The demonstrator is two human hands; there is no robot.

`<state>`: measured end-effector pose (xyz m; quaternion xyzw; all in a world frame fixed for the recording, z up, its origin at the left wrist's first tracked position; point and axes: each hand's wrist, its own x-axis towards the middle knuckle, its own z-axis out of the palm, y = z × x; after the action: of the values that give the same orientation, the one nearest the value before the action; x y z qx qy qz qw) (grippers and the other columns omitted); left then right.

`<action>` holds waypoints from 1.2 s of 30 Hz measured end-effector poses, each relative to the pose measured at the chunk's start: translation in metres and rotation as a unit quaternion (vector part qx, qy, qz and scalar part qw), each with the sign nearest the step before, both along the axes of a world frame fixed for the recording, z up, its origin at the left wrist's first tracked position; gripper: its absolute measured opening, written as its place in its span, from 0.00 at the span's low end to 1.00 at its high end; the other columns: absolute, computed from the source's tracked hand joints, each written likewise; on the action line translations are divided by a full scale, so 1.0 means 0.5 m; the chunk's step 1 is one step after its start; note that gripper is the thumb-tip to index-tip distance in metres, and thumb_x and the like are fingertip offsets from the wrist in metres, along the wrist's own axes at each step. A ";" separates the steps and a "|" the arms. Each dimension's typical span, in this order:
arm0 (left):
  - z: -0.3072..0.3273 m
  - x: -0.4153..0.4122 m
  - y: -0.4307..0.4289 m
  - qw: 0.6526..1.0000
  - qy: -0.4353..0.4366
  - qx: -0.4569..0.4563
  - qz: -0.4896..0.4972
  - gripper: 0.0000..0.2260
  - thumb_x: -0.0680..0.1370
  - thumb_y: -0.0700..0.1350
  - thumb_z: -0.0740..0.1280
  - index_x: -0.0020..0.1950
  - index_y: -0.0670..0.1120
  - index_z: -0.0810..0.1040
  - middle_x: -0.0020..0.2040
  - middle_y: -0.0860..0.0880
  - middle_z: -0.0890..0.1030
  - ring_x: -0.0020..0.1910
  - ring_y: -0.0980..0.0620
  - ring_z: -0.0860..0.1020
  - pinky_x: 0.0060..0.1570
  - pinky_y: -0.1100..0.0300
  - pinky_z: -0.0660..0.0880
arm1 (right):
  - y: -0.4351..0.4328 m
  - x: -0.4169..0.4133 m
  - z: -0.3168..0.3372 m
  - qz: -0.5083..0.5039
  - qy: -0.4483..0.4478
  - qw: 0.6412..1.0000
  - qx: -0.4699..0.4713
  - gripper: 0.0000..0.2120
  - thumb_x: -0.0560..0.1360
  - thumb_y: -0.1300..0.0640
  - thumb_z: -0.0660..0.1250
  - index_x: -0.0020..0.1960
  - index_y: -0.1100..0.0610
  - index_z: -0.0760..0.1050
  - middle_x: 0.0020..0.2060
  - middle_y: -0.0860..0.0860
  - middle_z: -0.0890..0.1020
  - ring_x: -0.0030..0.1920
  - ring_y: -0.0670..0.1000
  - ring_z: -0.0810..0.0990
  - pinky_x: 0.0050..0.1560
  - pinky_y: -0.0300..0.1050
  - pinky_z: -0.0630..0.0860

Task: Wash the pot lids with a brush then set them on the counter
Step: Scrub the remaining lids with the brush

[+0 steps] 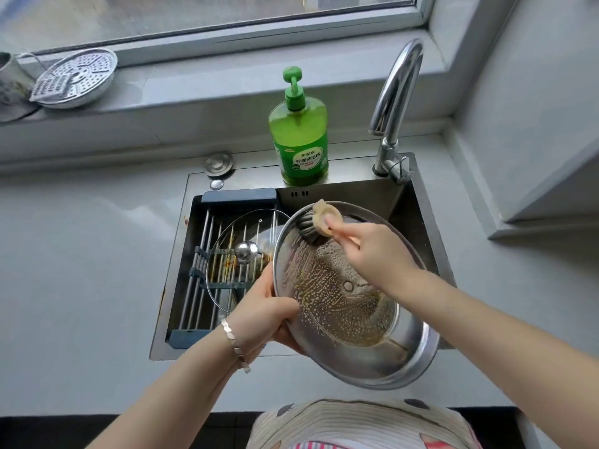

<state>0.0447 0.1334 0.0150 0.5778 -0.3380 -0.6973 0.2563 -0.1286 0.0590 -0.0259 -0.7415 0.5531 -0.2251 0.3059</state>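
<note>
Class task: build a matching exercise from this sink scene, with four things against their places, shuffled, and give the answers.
Things:
1 brush
2 glass lid
3 bottle
4 steel lid

Places:
A on the rack
B in the left hand
C beside the faucet
D in the right hand

Pairs: 1-D, 2-A, 3-C, 4-B

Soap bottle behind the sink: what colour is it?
The soap bottle is bright translucent green; the head view shows it best.
</note>
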 end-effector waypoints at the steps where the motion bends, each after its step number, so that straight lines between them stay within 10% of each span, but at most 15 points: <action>1: -0.002 -0.002 0.000 1.000 -0.001 -0.001 0.001 0.27 0.64 0.31 0.61 0.61 0.48 0.67 0.40 0.45 0.78 0.27 0.50 0.80 0.25 0.54 0.77 | 0.004 0.005 -0.002 -0.003 0.002 1.000 -0.002 0.15 0.78 0.54 0.61 0.64 0.45 0.74 0.43 0.54 0.84 0.31 0.49 0.70 0.33 0.40 0.63; 5: -0.010 0.007 -0.004 0.999 0.000 -0.008 0.035 0.27 0.67 0.27 0.59 0.65 0.43 0.67 0.37 0.44 0.77 0.26 0.51 0.79 0.24 0.56 0.76 | 0.063 0.042 0.012 0.107 -0.041 0.993 -0.019 0.17 0.76 0.55 0.61 0.63 0.46 0.75 0.36 0.54 0.81 0.32 0.51 0.72 0.33 0.46 0.68; 11: 0.001 0.015 0.007 0.997 -0.028 -0.040 0.057 0.33 0.60 0.33 0.61 0.64 0.50 0.66 0.46 0.41 0.76 0.28 0.50 0.80 0.23 0.59 0.75 | -0.031 -0.067 -0.040 -0.123 0.043 0.990 0.059 0.15 0.79 0.53 0.59 0.65 0.43 0.73 0.51 0.54 0.83 0.45 0.56 0.79 0.39 0.44 0.70; 16: -0.009 0.001 0.012 0.998 -0.015 -0.033 0.055 0.32 0.59 0.32 0.60 0.62 0.50 0.67 0.38 0.46 0.79 0.26 0.52 0.79 0.22 0.60 0.74 | 0.052 -0.011 -0.032 0.033 -0.009 0.999 0.017 0.17 0.77 0.57 0.62 0.64 0.44 0.73 0.42 0.57 0.82 0.38 0.55 0.76 0.39 0.51 0.72; 20: -0.008 0.000 0.022 0.996 -0.016 -0.052 0.075 0.30 0.59 0.33 0.60 0.61 0.47 0.68 0.40 0.45 0.77 0.28 0.53 0.79 0.22 0.63 0.73 | -0.015 -0.087 -0.044 -0.103 0.065 0.992 0.023 0.16 0.79 0.54 0.60 0.65 0.43 0.72 0.47 0.55 0.82 0.43 0.57 0.77 0.38 0.46 0.69; 24: 0.002 0.002 0.008 0.992 -0.041 -0.081 0.083 0.28 0.58 0.33 0.60 0.55 0.54 0.69 0.43 0.44 0.76 0.30 0.56 0.80 0.23 0.64 0.73 | 0.059 -0.052 -0.051 0.021 0.023 0.999 0.017 0.17 0.79 0.56 0.60 0.67 0.45 0.71 0.41 0.55 0.80 0.40 0.54 0.75 0.37 0.49 0.70; 29: 0.008 0.005 0.014 0.990 -0.044 -0.102 0.085 0.28 0.59 0.33 0.61 0.56 0.52 0.69 0.41 0.44 0.75 0.28 0.59 0.78 0.23 0.66 0.72 | 0.017 -0.100 -0.069 -0.118 0.046 0.991 0.035 0.16 0.78 0.55 0.62 0.64 0.45 0.74 0.47 0.59 0.83 0.46 0.61 0.79 0.42 0.51 0.74; 33: -0.002 0.002 0.014 0.988 -0.026 -0.095 0.114 0.32 0.58 0.32 0.60 0.62 0.43 0.66 0.38 0.45 0.76 0.26 0.58 0.78 0.21 0.66 0.71 | 0.119 -0.030 -0.042 0.049 -0.032 0.998 -0.005 0.17 0.76 0.57 0.63 0.64 0.47 0.74 0.32 0.53 0.75 0.33 0.55 0.73 0.32 0.51 0.69; 36: -0.002 0.011 0.026 0.988 -0.027 -0.094 0.118 0.30 0.58 0.33 0.61 0.61 0.43 0.67 0.42 0.45 0.76 0.30 0.57 0.80 0.24 0.66 0.74 | 0.054 -0.082 -0.052 -0.073 0.025 0.997 0.017 0.16 0.77 0.58 0.63 0.63 0.46 0.75 0.39 0.56 0.81 0.38 0.58 0.77 0.36 0.50 0.73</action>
<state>0.0502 0.1463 0.0141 0.6058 -0.3379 -0.6115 0.3805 -0.1698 0.0859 -0.0520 -0.6994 0.6167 -0.2190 0.2873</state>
